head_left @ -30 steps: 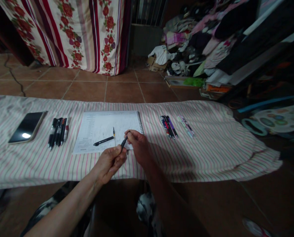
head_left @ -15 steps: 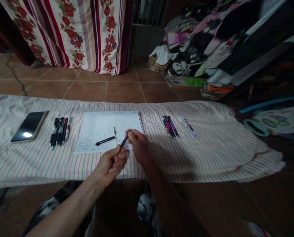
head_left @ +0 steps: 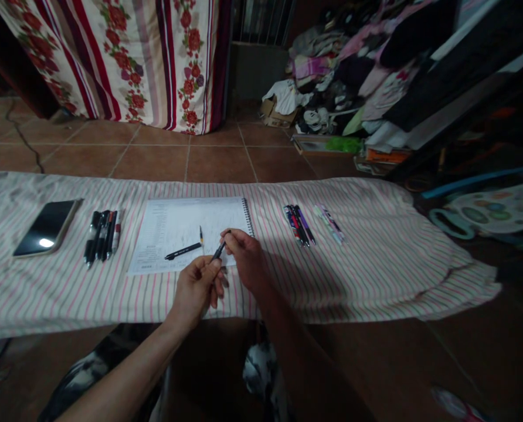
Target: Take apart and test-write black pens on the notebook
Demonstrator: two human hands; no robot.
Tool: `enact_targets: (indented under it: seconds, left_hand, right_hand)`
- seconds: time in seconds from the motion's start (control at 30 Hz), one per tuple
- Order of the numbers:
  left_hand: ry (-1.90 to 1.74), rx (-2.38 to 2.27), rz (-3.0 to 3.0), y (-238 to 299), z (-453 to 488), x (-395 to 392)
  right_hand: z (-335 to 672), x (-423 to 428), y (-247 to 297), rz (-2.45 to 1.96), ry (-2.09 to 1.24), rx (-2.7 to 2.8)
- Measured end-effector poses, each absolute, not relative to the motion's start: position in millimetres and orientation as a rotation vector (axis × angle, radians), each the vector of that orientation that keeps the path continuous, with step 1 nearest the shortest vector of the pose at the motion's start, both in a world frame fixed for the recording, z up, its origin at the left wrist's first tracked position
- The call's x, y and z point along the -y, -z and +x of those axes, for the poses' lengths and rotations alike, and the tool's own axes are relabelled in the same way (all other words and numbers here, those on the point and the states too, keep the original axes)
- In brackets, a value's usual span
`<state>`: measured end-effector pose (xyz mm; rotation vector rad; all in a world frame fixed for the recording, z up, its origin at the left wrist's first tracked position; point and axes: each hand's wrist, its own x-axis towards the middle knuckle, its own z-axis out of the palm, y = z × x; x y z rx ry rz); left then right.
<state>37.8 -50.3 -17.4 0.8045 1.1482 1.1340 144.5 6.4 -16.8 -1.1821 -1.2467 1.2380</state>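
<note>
Between my two hands is a dark pen part (head_left: 218,251), slanting up to the right. My left hand (head_left: 197,286) pinches its lower end between thumb and fingers. The fingers of my right hand (head_left: 244,255) close on its upper tip. Both hands are over the lower right of a spiral notebook (head_left: 156,234) with a printed, written-on page. On that page lie a black pen barrel (head_left: 183,251) and, beside its right end, a thin pen refill (head_left: 201,235) with a dark tip and an orange-yellow section.
Left of the notebook are several pens (head_left: 101,237) in a row and a phone (head_left: 46,228). To the right lie more dark and purple pens (head_left: 299,225) and some pale pens (head_left: 329,224). A striped cloth (head_left: 376,258) covers the low surface. Clothes (head_left: 323,76) are heaped beyond.
My left fingers have shifted their hold on the pen part, with the thumb now further up along it. My right hand keeps its pinch. The whole view has shifted slightly.
</note>
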Motion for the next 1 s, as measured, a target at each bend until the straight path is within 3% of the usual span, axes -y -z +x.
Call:
enact_targets:
  seconds: [0.57, 0.83, 1.0]
  left_hand:
    - [-0.993, -0.946, 0.365, 8, 32, 50]
    - [-0.996, -1.116, 0.723, 14, 34, 58]
    - [-1.249, -1.399, 1.069, 13, 18, 47]
  right_hand:
    - [145, -14, 25, -1.113, -1.268, 1.058]
    - [152, -19, 28, -1.064, -1.349, 0.896]
    - [153, -19, 29, -1.043, -1.390, 0.776]
